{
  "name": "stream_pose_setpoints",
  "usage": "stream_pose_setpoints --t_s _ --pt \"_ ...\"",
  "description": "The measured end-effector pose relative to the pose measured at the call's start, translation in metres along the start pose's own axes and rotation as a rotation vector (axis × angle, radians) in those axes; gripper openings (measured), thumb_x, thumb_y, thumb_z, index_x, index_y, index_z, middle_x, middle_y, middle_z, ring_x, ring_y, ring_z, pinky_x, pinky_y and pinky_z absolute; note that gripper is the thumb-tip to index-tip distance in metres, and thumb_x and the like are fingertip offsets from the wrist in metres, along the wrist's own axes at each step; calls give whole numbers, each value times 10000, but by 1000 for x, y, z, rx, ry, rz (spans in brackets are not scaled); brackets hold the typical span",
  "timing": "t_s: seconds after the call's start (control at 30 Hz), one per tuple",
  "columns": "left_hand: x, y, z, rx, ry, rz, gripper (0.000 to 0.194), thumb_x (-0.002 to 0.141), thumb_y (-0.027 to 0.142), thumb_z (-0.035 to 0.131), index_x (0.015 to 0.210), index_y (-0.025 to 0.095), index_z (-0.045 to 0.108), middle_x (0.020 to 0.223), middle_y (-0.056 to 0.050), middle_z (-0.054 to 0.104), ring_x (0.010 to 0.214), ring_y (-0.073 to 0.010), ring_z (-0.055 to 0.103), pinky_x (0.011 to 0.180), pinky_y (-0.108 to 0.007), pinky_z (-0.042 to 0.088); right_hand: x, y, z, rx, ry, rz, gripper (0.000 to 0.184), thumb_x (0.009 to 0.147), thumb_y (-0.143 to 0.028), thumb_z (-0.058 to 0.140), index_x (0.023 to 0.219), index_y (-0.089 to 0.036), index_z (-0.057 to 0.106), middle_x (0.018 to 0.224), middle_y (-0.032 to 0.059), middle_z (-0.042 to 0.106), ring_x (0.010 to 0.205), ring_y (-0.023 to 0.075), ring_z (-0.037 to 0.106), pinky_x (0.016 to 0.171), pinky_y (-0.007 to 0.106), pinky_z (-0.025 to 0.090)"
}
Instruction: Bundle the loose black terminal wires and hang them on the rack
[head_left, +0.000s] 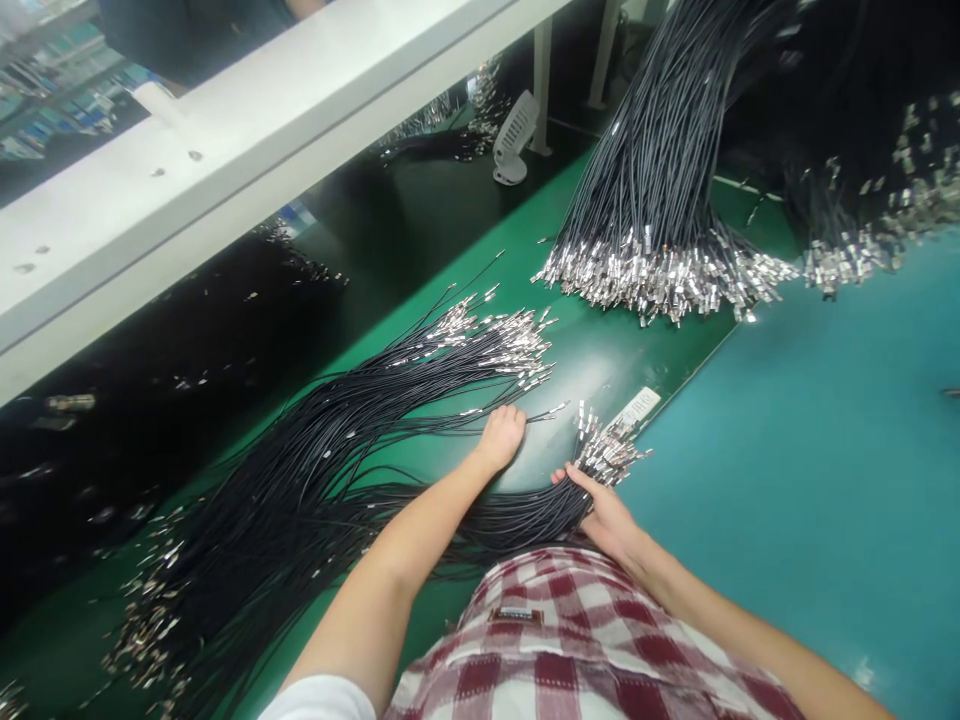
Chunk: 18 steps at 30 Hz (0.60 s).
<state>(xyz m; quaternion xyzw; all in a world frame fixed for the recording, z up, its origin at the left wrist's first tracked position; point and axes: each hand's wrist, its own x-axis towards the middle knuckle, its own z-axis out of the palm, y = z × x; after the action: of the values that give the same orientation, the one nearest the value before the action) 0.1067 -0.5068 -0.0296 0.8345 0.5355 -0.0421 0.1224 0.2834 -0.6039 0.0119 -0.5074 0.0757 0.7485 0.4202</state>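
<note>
My right hand (606, 512) is wrapped round a bundle of black wires (540, 515) just behind their silver metal terminals (606, 452). My left hand (501, 436) is curled, pinching a single black wire (546, 413) that lies on the green bench surface (607, 360). To its left a large loose fan of black wires (360, 420) with metal terminals (495, 340) spreads across the bench.
Another thick bundle of black wires (652, 150) with terminals hangs down at the back right, a further one (870, 200) beyond it. A white beam (225, 150) crosses the upper left. A white label (636, 407) lies on the bench. Teal floor (825, 450) is to the right.
</note>
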Motion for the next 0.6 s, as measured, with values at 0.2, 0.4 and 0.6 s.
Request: stream_pose_setpoints --t_s 0.2,0.4,0.6 --pt "-15 3 -7 -56 18 -11 158 901 137 453 990 133 584 1011 -132 581 960 -260 558 865 -390 462 0 -1 0 -15 -15 1 219 651 -174 839 817 -150 698 776 57 736 724 206 705 707 313 604" --pt "-40 10 -21 -773 183 -248 83 842 192 579 762 171 569 784 -10 558 703 -139 548 681 -255 458 0 -3 2 -8 -5 16 193 652 -178 843 775 -140 699 767 57 735 721 202 703 727 310 596" --pt "-67 66 -29 -1180 182 -279 102 803 208 617 717 170 578 671 20 554 668 -132 558 639 -235 433 -1 0 5 7 -69 -94 297 615 -275 879 824 -136 721 825 52 744 753 183 700 747 273 570"
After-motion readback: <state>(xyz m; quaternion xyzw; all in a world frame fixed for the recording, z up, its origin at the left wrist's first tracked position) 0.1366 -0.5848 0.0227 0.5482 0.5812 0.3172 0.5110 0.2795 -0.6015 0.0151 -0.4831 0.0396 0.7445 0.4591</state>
